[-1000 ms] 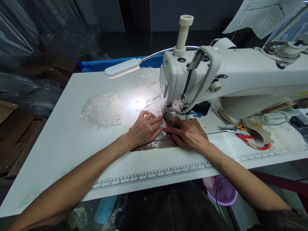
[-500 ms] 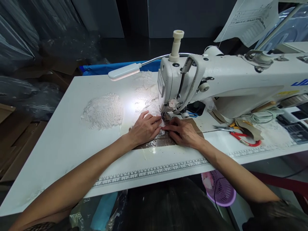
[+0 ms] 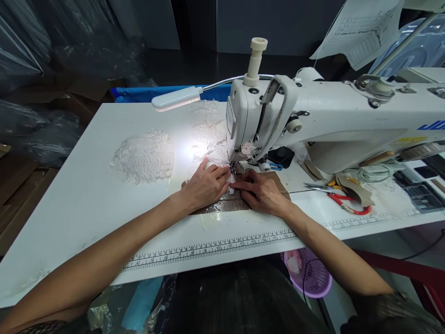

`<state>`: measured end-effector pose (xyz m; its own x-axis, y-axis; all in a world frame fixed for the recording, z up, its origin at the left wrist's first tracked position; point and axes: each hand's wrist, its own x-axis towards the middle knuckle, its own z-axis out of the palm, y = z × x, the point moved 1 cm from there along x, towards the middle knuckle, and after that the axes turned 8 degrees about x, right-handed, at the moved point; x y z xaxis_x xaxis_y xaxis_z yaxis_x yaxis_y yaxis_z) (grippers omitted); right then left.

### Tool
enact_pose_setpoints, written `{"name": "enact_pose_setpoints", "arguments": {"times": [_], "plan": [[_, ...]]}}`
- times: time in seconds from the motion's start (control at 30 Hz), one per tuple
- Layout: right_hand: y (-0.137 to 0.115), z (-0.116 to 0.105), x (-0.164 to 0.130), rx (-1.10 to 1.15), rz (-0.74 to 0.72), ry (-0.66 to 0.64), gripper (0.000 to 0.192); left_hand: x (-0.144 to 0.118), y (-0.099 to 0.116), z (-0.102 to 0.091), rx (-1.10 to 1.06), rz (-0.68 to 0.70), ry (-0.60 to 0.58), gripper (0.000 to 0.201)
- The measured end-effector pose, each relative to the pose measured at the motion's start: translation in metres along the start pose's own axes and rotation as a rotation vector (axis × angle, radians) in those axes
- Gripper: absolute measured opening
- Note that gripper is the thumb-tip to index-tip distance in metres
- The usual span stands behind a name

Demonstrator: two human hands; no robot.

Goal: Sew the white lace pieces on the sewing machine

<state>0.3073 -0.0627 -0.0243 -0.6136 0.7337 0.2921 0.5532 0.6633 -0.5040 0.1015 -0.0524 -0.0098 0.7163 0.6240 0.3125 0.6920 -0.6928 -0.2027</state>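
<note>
left hand [image 3: 205, 185] flat, fingers extended unclenched, the right hand [image 3: 264, 191] curled, its grip impossible to tell, over lace [image 3: 231, 189] partly hidden at a sewing machine [image 3: 241, 111].

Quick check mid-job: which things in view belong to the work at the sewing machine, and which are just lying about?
Seemingly in use:
lace between left hand and right hand
sewing machine
lamp, lit
brown sheet under the hands

Seemingly lying about:
lace pile
red scissors
coiled cord
purple basket
</note>
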Motion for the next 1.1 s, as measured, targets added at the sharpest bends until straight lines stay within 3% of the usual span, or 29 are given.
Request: {"name": "enact_pose_setpoints", "arguments": {"times": [0.33,0.73,0.93,1.1], "plan": [[-0.001,0.000,0.000,-0.029,0.027,-0.013,0.035,0.004,-0.003,0.001,0.039,-0.010,-0.036,0.032],[-0.001,0.001,0.002,-0.026,0.085,0.018,0.039,0.011,0.003,0.007,0.050,-0.211,-0.004,0.033],[0.013,-0.011,0.002,0.058,0.225,0.277,0.026,0.009,-0.013,0.002,-0.099,-0.295,0.146,0.027],[0.015,-0.012,0.004,0.043,0.249,0.268,0.027,0.010,-0.025,-0.007,-0.186,-0.182,0.202,0.021]]}}
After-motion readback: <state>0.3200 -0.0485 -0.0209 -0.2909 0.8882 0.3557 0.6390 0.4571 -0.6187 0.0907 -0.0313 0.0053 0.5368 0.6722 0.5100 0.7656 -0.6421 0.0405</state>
